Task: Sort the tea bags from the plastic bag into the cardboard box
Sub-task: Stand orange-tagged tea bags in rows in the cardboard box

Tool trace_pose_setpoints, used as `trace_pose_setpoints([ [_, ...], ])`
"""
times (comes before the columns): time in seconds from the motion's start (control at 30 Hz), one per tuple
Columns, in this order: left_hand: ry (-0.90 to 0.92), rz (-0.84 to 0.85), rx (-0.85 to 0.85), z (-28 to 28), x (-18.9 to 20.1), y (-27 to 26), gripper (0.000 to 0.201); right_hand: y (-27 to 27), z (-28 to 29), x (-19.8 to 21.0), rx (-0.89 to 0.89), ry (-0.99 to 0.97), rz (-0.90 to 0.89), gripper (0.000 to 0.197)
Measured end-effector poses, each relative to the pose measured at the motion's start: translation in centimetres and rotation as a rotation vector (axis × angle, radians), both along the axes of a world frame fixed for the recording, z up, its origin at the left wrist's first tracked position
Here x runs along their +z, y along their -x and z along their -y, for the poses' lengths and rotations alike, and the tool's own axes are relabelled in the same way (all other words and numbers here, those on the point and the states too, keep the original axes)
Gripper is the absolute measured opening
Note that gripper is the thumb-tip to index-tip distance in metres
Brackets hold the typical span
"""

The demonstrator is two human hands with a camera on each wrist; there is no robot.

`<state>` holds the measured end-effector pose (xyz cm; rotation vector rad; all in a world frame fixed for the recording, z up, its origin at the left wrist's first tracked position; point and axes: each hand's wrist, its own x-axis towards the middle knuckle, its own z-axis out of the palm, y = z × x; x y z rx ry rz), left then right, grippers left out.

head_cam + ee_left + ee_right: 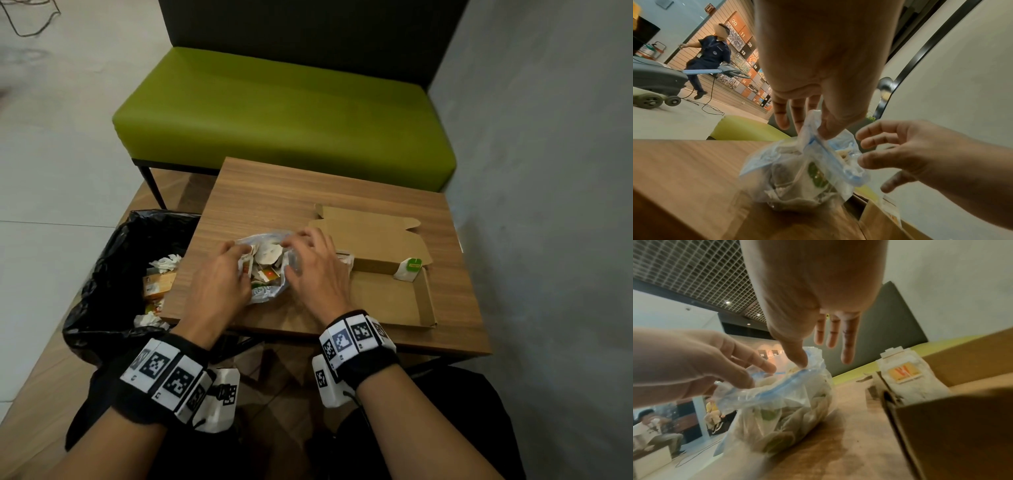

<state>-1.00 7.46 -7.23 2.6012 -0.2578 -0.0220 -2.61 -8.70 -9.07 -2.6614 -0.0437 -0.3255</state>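
The rim of the plastic bag (807,164), which stands on the wooden surface (274,192) just left of the cardboard box (387,298), is pinched between thumb and fingers of the left hand (219,277). The opposite rim is touched by the thumb of the right hand (315,270), whose other fingers (846,344) are spread apart and hold nothing. The tea bags (267,257) inside the bag are blurred and partly hidden by plastic; one tea bag (409,269) is seen leaning in the box.
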Motion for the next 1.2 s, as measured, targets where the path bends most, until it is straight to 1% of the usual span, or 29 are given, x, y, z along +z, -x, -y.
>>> trace_pose_setpoints([
  [0.1, 0.030, -0.003, -0.014, -0.2, 0.0, -0.3, 0.046, -1.2, -0.8, 0.8, 0.020, 0.049, 0.016, 0.031],
  [0.23, 0.063, 0.000, -0.014, -0.4, -0.1, -0.7, 0.047, -2.3, -1.0, 1.9, 0.007, 0.138, -0.149, 0.022],
  [0.27, 0.074, 0.005, -0.015, -0.5, -0.1, -0.8, 0.046, -2.4, -1.0, 2.1, 0.009, 0.142, -0.164, 0.019],
  [0.33, 0.096, 0.013, -0.006, -0.7, -0.3, -1.0, 0.046, -2.5, -0.9, 2.0, 0.021, 0.085, -0.125, 0.015],
  [0.47, 0.099, 0.016, -0.004, -0.7, -0.6, -1.0, 0.049, -2.1, -0.7, 2.1, 0.049, -0.196, -0.007, 0.009],
  [0.57, 0.054, -0.020, -0.015, -0.6, -0.6, -0.8, 0.057, -1.1, 0.2, 2.8, 0.017, -0.381, -0.011, 0.009],
  [0.63, 0.023, -0.040, -0.014, -0.5, -0.3, -0.5, 0.059, -0.4, 1.0, 2.9, -0.027, -0.403, -0.012, 0.011],
  [0.77, -0.014, -0.037, -0.008, -0.1, -0.1, 0.0, 0.060, 0.4, 2.7, 2.5, -0.128, -0.350, -0.017, 0.012],
  [0.87, 0.036, 0.022, -0.014, 0.2, -0.6, 0.4, 0.053, 0.6, 3.3, 2.2, -0.169, -0.303, -0.070, 0.011],
  [1.0, 0.160, 0.193, -0.057, 1.5, -0.6, 1.8, 0.038, 0.7, 4.2, 1.6, -0.163, -0.243, -0.170, 0.012],
  [1.07, 0.239, 0.227, -0.097, 2.6, -0.5, 2.6, 0.029, 1.1, 4.7, 1.4, -0.138, -0.243, -0.198, 0.012],
  [1.1, 0.251, 0.255, -0.119, 3.0, -0.5, 2.9, 0.025, 1.3, 4.9, 1.3, -0.123, -0.251, -0.211, 0.013],
  [1.17, 0.266, 0.312, -0.151, 3.8, -0.6, 3.2, 0.023, 1.7, 5.2, 1.1, -0.100, -0.272, -0.236, 0.013],
  [1.2, 0.291, 0.311, -0.164, 4.1, -0.6, 3.3, 0.024, 1.9, 5.3, 0.9, -0.092, -0.283, -0.242, 0.012],
])
